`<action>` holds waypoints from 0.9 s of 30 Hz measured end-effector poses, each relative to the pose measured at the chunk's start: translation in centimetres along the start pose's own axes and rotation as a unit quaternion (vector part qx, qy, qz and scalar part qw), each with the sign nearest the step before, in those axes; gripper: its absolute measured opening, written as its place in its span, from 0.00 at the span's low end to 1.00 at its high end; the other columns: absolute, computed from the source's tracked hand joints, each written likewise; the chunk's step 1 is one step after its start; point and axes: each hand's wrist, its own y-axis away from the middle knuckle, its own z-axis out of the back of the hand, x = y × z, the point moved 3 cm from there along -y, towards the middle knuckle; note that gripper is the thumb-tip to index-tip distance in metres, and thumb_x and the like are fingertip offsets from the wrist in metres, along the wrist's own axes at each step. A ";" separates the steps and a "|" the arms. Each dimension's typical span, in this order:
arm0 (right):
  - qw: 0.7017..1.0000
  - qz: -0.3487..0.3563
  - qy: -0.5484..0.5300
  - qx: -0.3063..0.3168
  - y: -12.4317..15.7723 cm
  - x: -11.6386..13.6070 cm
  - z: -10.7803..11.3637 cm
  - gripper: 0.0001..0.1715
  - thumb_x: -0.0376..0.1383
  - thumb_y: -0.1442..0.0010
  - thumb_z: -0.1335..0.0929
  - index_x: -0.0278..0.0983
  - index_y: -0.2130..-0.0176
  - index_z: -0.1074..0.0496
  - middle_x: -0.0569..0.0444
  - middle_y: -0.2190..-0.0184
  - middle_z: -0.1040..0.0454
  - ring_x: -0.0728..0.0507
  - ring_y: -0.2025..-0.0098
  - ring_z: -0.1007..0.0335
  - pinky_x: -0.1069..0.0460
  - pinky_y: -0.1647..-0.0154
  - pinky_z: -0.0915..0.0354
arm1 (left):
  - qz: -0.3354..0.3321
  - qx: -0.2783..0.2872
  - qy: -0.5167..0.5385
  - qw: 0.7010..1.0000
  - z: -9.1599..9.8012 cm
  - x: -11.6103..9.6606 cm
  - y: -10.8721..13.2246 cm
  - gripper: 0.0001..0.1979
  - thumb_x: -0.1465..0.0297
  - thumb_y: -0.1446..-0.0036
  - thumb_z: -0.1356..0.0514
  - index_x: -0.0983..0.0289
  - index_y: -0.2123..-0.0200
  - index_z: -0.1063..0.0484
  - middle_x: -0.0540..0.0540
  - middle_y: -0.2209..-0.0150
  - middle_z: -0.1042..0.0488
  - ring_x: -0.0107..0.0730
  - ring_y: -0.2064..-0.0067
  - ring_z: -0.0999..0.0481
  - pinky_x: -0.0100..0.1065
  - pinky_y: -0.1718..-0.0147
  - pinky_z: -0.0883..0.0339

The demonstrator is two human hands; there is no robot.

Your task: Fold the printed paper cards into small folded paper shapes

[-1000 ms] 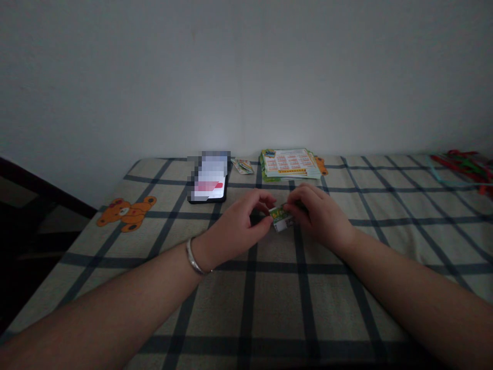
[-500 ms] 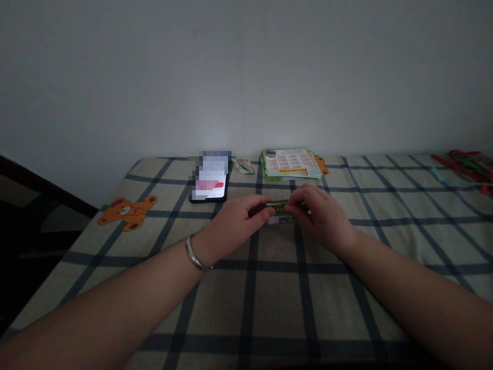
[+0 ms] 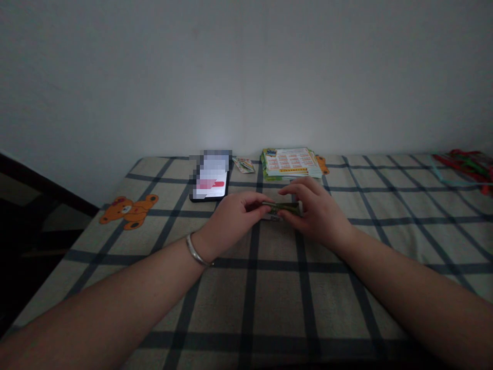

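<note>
Between my hands, just above the checked tablecloth, is a small folded paper [image 3: 289, 206], green and white, with its layers partly spread at the right end. My left hand [image 3: 242, 211] pinches its left end between thumb and fingers; a silver bangle is on that wrist. My right hand [image 3: 318, 210] has its thumb pressed along the paper's near side, and the right end sits inside the grip. The right index finger is raised and bent above the paper. The remaining right fingers are mostly hidden behind it.
A phone [image 3: 211, 177] with a lit screen lies beyond my left hand. Next to it is a small folded paper piece [image 3: 244, 165]. A stack of printed sheets [image 3: 290, 162] lies by the wall. Red and green strands [image 3: 468, 164] lie far right. The tablecloth [image 3: 215, 318] has bear prints.
My right index finger has lifted off the paper and spread from the thumb. The folded paper has tilted, and its layers now show from above at the right end.
</note>
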 end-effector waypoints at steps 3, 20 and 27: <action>0.999 -0.044 -0.002 0.024 -0.1 -0.3 -0.1 0.19 0.40 0.44 0.30 0.37 0.54 0.31 0.47 0.58 0.28 0.41 0.57 0.31 0.47 0.58 0.33 | 0.001 -0.016 0.009 1.000 0.1 0.0 -0.1 0.09 0.70 0.42 0.41 0.61 0.60 0.23 0.50 0.61 0.20 0.31 0.59 0.22 0.33 0.57 0.31; 0.947 -0.209 -0.243 0.006 0.2 -1.5 -1.1 0.09 0.39 0.44 0.31 0.38 0.63 0.31 0.57 0.75 0.29 0.48 0.75 0.33 0.53 0.76 0.36 | 0.020 -0.081 0.090 0.992 0.5 -0.3 -0.1 0.07 0.71 0.43 0.40 0.63 0.60 0.33 0.51 0.66 0.21 0.30 0.64 0.21 0.29 0.67 0.30; 0.926 -0.241 -0.291 -0.007 0.1 -1.6 -1.3 0.09 0.40 0.46 0.30 0.38 0.66 0.31 0.57 0.76 0.29 0.48 0.75 0.32 0.53 0.76 0.36 | 0.009 -0.082 0.068 0.994 0.5 -0.4 0.1 0.07 0.73 0.43 0.40 0.63 0.60 0.33 0.49 0.68 0.22 0.28 0.65 0.21 0.27 0.68 0.31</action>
